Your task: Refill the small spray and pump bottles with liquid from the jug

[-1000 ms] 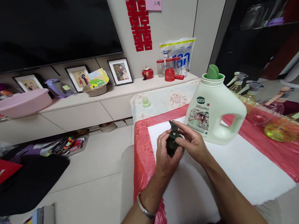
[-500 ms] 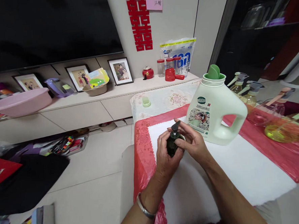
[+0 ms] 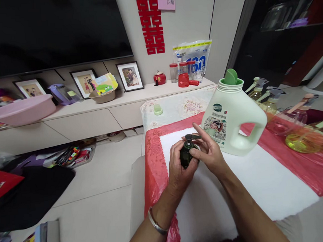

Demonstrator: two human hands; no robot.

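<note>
My left hand (image 3: pixel 179 165) is wrapped round a small dark green pump bottle (image 3: pixel 185 156), held upright above the white cloth. My right hand (image 3: pixel 209 152) grips the same bottle near its neck, thumb on the collar and index finger stretched out. The black pump nozzle (image 3: pixel 192 137) points right, towards the right fingers. Just beyond my right hand stands a big pale green jug (image 3: pixel 233 113) with a side handle. A green cup-shaped piece (image 3: pixel 230 77) sits in its open mouth.
The white cloth (image 3: pixel 258 188) lies over red plastic sheeting (image 3: pixel 154 165). A pale green cap (image 3: pixel 158 109) rests on the flowered table cover (image 3: pixel 174 107). Several spray bottles (image 3: pixel 270 105) stand at the right. Red-lidded jars (image 3: pixel 174 73) are on the cabinet behind.
The pump nozzle has turned from pointing up and right to pointing right. My right index finger has lifted away from it. The left hand still holds the bottle in place.
</note>
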